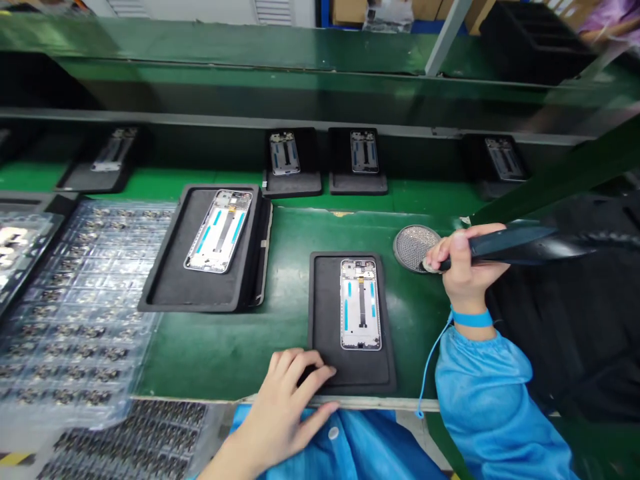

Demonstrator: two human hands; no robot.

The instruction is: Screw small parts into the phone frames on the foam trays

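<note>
On the green bench (225, 353), right hand (465, 267) pressed closed around a black electric screwdriver (505, 245), tip at a round mesh dish (413, 248). Left hand (280, 407) spread, fingers (313, 373) on a black foam mat (325, 313) under a phone frame (360, 305).

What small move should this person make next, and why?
Probably carry the screwdriver in the right hand over to the phone frame: its tip is at the round mesh disc, and the frame lies nearby on the black mat the left hand touches.
</note>
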